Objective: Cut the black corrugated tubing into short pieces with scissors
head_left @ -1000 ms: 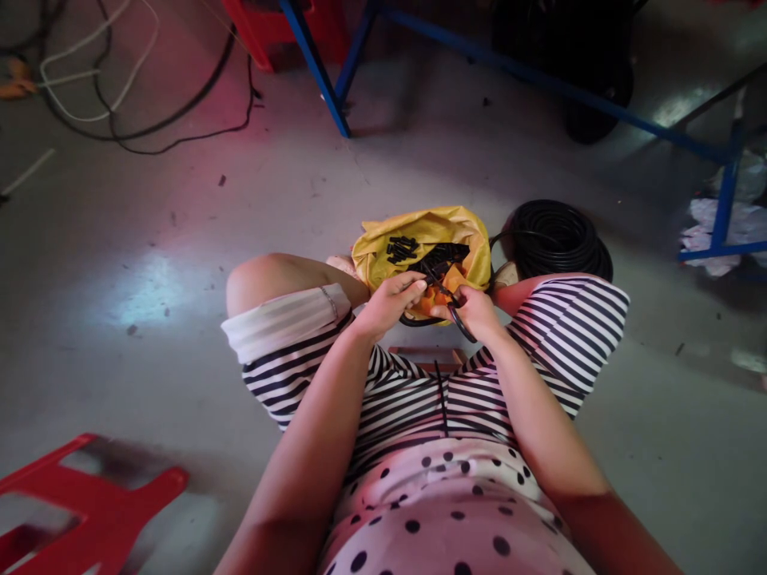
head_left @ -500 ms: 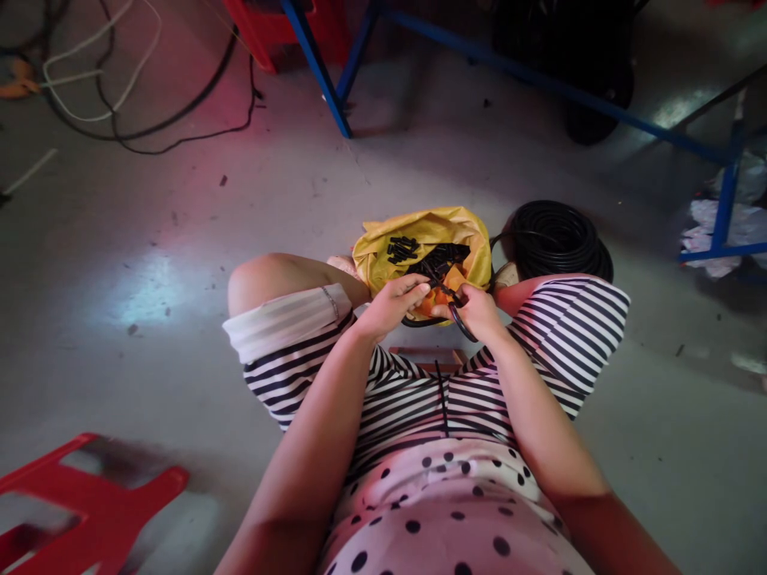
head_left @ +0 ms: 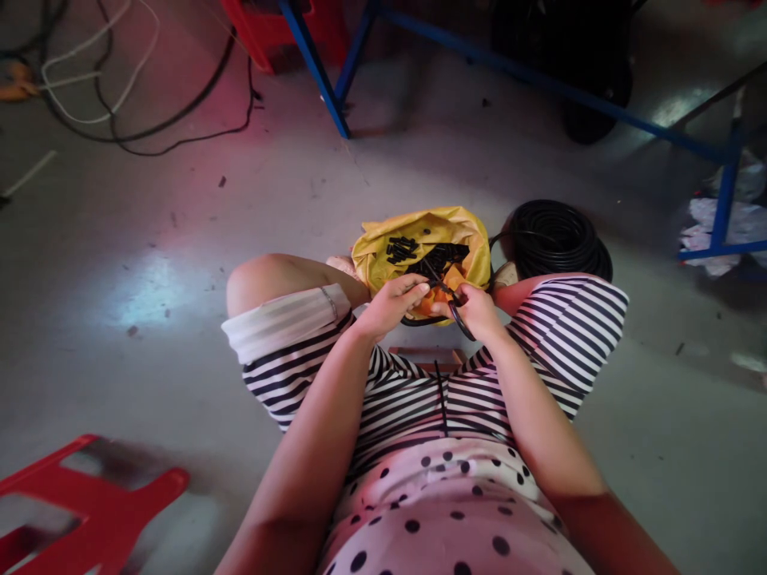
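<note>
My right hand [head_left: 478,313] is closed around black-handled scissors [head_left: 460,321], whose blades point up and left over the bag. My left hand [head_left: 391,307] pinches the end of a thin black tube or cable, mostly hidden by the fingers, close to the blades. Below both hands, a yellow bag [head_left: 376,231] stands with its mouth wide. Inside it lie many short black cut pieces [head_left: 403,249] and some orange material [head_left: 455,278]. Right of the bag, a coil of black tubing or cable [head_left: 560,239] rests on the floor, one strand leading toward the bag.
My knees flank the bag. A blue metal frame [head_left: 539,80] crosses ahead, with a red stool [head_left: 257,36] behind its left leg. Another red stool [head_left: 101,503] is at lower left. Loose cables [head_left: 180,120] lie at upper left; crumpled white plastic [head_left: 707,231] is at far right.
The scissor blades look a little further apart than before. A small dark bit now shows against the bag's inner wall. Both hands stay in nearly the same place.
</note>
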